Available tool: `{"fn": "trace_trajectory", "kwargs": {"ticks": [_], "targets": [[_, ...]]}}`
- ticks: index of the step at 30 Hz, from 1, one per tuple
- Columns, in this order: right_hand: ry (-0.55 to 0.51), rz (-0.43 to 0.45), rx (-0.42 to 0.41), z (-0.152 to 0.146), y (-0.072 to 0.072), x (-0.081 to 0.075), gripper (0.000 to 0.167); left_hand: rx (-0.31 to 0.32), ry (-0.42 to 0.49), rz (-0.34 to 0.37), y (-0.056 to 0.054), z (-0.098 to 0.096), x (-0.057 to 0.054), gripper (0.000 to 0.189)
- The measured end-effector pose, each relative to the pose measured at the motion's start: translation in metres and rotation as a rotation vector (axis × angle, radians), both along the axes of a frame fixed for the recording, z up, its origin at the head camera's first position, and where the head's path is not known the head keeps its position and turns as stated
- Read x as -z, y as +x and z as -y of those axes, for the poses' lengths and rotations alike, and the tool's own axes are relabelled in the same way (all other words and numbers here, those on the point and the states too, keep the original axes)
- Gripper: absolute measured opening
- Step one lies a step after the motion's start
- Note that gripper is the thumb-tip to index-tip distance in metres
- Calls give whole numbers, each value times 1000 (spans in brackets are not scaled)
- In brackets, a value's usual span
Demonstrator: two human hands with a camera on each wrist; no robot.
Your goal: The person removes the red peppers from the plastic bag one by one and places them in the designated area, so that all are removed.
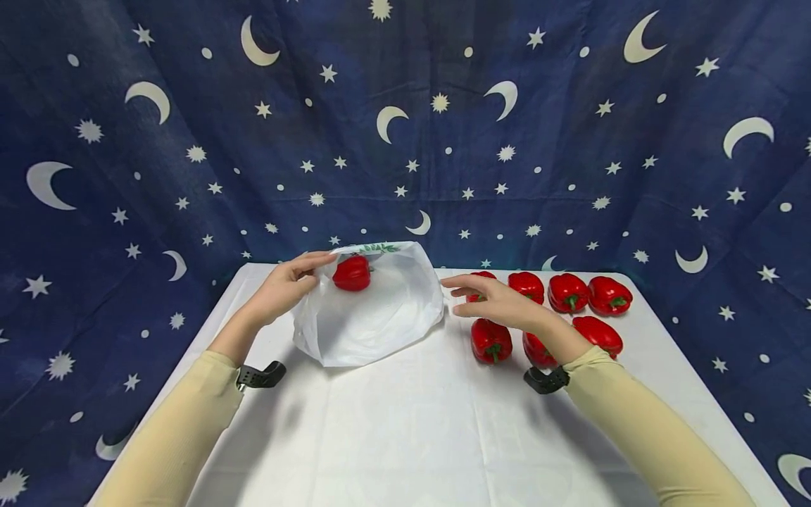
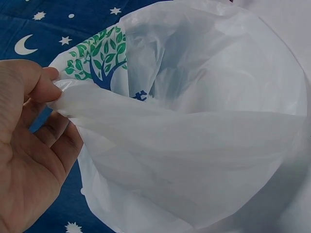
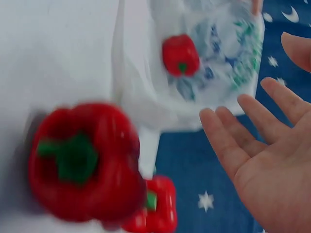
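A white plastic bag (image 1: pixel 386 317) with a green and blue tree print (image 2: pixel 104 58) lies with its mouth spread wide. My left hand (image 1: pixel 285 289) pinches the bag's rim at its left side, between thumb and fingers. One red bell pepper (image 1: pixel 352 273) with a green stem is inside the bag; the right wrist view shows it against the printed wall. My right hand (image 1: pixel 500 303) hovers just right of the bag, fingers extended and holding nothing. Below it in the head view is another red bell pepper (image 1: pixel 491 341), large and blurred in the right wrist view.
Several more red bell peppers (image 1: pixel 568 293) sit in two rows on the table's right side, some partly hidden by my right arm. A white cloth (image 1: pixel 405 429) covers the table. Behind it hangs a dark blue curtain (image 1: pixel 355 91) with moons and stars.
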State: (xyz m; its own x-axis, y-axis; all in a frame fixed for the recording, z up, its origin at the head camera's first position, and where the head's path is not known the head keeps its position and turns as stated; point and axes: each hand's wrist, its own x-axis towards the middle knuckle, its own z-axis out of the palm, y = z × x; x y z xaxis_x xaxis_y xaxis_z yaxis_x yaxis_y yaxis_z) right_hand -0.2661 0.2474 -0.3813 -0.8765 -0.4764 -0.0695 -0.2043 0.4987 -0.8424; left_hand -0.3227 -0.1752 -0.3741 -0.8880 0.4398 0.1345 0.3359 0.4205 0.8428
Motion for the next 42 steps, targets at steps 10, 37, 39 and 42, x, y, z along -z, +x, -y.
{"fn": "trace_trajectory", "kwargs": {"ticks": [10,37,39,42], "targets": [[9,-33,-124,64,-37,26,68,-9,-1,11,0,0,-2,47],[-119,-76,95,147,-98,73,65,-4,69,-19,-1,-2,4,47],[-130,-69,134,153,-101,74,64,-7,69,-27,-2,-2,3,46],[-159,-42,189,158,-106,75,66,-7,72,-37,-2,-3,3,46]]}}
